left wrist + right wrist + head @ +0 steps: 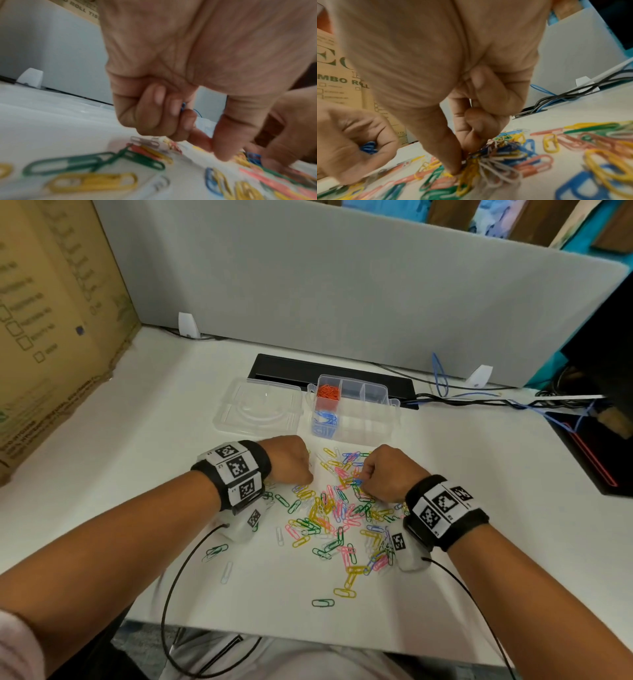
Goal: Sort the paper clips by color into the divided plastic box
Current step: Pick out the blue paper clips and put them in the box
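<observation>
A heap of mixed coloured paper clips (335,508) is spread over the white table. Behind it stands the clear divided box (373,412). Orange clips (328,392) fill its back-left compartment and blue clips (324,421) its front-left one. My left hand (301,474) is curled into a fist at the heap's left edge. It holds a small bunch of blue clips (368,148), one of which shows between the fingers (183,106). My right hand (368,477) reaches down into the heap. Its thumb and forefinger (450,155) pinch a clip in a tangle; its colour is unclear.
The box's clear lid (258,407) lies open to the left of the box. A cardboard carton (51,337) walls the left side and a grey partition (342,285) the back. Cables (479,398) and a black device (599,446) sit at the right. Stray clips (322,603) lie near the table's front edge.
</observation>
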